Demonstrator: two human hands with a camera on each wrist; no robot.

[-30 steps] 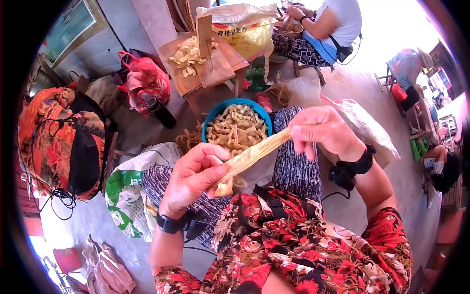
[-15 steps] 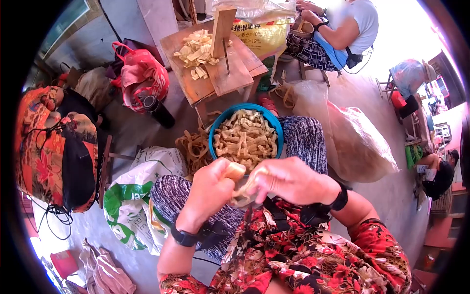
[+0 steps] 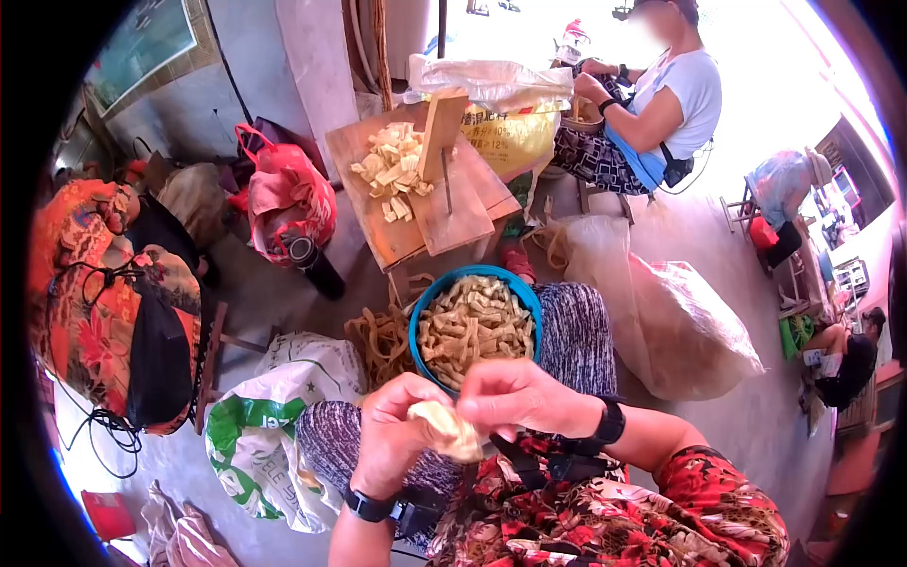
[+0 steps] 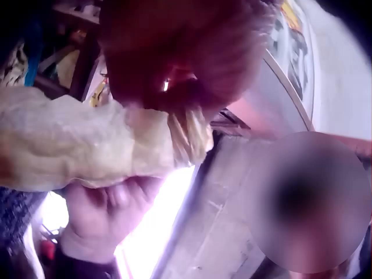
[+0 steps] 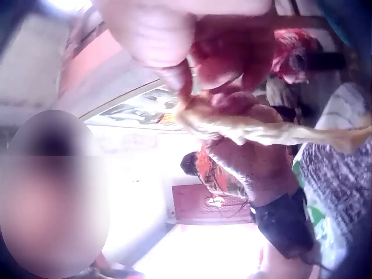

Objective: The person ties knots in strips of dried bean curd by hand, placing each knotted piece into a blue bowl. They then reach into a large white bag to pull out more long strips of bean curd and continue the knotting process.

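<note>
A pale yellow, wrinkled strip (image 3: 444, 432) is bunched between both hands over the person's lap. My left hand (image 3: 389, 437) grips it with curled fingers. From the other side, the thumb and fingers of my right hand (image 3: 529, 397) pinch its end. In the left wrist view the strip (image 4: 87, 142) looks broad and folded, gathered narrow at one end. The right wrist view shows a thinner, twisted length of the strip (image 5: 267, 131) leaving the fingers. Just beyond the hands sits a blue basin (image 3: 539, 326) heaped with short knotted pieces (image 3: 472, 326) of similar colour.
Cut pieces (image 3: 392, 161) lie on a wooden bench (image 3: 378, 241) with an upright board (image 3: 441, 134). Long strips (image 3: 378, 340) rest beside the basin. Plastic sacks (image 3: 680, 331) flank the legs; a red bag (image 3: 283, 194) and dark bottle (image 3: 316, 269) stand left. Another person (image 3: 661, 113) sits ahead.
A second ago the strip was stretched straight between the hands. They came together and folded it, and now it is bunched up. The head view has shifted, with the basin lower.
</note>
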